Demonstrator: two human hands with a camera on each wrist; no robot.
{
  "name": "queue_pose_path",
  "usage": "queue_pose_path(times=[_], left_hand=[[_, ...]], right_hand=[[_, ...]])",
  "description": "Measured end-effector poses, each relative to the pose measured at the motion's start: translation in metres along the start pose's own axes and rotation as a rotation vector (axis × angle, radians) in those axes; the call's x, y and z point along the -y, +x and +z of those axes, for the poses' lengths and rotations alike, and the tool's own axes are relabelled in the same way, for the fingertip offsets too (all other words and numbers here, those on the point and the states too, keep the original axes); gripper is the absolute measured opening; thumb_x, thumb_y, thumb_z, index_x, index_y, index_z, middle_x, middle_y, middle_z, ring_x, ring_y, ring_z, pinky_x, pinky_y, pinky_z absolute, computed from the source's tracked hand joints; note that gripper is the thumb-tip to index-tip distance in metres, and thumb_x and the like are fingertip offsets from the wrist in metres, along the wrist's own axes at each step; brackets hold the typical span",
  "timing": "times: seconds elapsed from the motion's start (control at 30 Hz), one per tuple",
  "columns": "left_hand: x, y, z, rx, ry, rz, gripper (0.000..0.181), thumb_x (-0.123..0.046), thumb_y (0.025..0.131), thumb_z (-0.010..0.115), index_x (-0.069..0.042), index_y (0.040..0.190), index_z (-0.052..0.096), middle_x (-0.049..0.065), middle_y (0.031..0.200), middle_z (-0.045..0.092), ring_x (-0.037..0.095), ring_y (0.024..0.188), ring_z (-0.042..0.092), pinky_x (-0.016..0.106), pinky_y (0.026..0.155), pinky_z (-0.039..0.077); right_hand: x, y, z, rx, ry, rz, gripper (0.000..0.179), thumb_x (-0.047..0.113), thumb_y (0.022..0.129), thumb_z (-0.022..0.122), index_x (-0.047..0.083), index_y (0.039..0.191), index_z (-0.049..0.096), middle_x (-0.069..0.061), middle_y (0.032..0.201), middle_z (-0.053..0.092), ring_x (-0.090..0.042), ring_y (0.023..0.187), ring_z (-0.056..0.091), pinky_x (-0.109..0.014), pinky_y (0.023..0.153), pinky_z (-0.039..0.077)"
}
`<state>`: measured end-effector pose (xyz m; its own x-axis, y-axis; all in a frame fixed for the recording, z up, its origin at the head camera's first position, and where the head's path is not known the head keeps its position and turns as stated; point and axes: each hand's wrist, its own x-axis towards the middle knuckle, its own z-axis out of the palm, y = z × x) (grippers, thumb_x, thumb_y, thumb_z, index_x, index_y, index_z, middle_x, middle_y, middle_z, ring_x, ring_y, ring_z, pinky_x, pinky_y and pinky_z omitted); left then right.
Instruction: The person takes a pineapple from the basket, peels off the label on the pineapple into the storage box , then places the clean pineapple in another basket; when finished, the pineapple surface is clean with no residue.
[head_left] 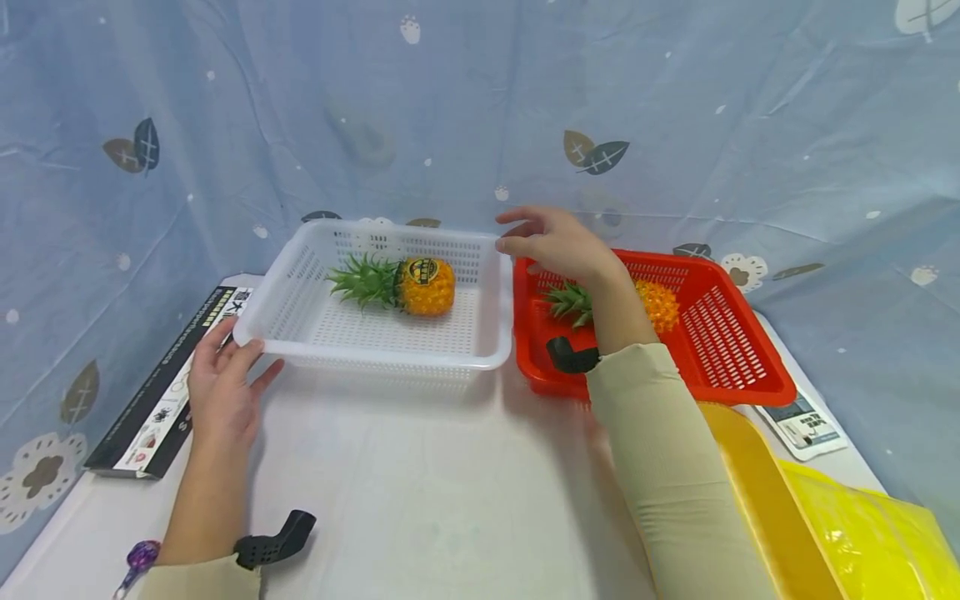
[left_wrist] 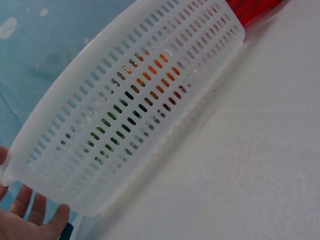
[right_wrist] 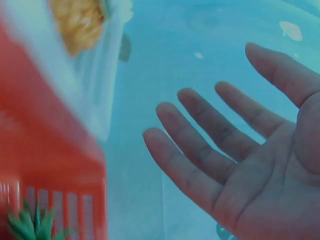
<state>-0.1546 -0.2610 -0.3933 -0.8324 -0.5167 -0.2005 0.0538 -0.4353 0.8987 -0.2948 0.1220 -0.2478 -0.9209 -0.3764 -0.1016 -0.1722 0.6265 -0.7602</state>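
A white plastic basket [head_left: 382, 358] holds a pineapple [head_left: 427, 287] lying on its side, its green crown pointing left. My left hand [head_left: 225, 379] grips the basket's front left corner by the rim, as the left wrist view also shows. Over the gap between the white basket's right end and a red basket [head_left: 723, 333] hovers my right hand [head_left: 555, 242]. Its fingers are spread and hold nothing in the right wrist view. Inside the red basket lies a second pineapple [head_left: 657, 307], partly hidden behind my right forearm.
A long black box [head_left: 142, 408] lies along the left edge of the white table [head_left: 420, 483]. At front left is a purple wrapped lollipop [head_left: 142, 554]. A yellow-orange bin [head_left: 765, 500] and a bright yellow package [head_left: 877, 533] occupy the right side. A patterned blue curtain [head_left: 450, 108] hangs behind.
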Motion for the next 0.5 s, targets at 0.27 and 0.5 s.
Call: queue_pose_path(times=[0.27,0.5], left_hand=[[-0.001,0.001,0.000,0.002,-0.012,0.004,0.059,-0.008,0.099,0.068,-0.027,0.151,0.048,-0.003,0.143,0.054,0.018,0.130,0.054,0.025,0.073,0.063],[-0.001,0.000,0.000,0.009,-0.004,0.012,0.057,-0.007,0.100,0.067,-0.027,0.150,0.049,-0.003,0.140,0.055,0.018,0.129,0.055,0.025,0.075,0.063]], right_hand=[[0.008,0.022,0.019,0.080,0.149,-0.102,0.050,0.032,0.097,0.070,0.024,0.146,0.057,-0.003,0.144,0.061,-0.023,0.120,0.064,-0.045,0.099,0.058],[0.006,0.046,0.041,0.093,0.289,-0.120,0.048,0.028,0.098,0.070,0.022,0.144,0.058,-0.005,0.143,0.062,-0.022,0.127,0.060,-0.046,0.103,0.056]])
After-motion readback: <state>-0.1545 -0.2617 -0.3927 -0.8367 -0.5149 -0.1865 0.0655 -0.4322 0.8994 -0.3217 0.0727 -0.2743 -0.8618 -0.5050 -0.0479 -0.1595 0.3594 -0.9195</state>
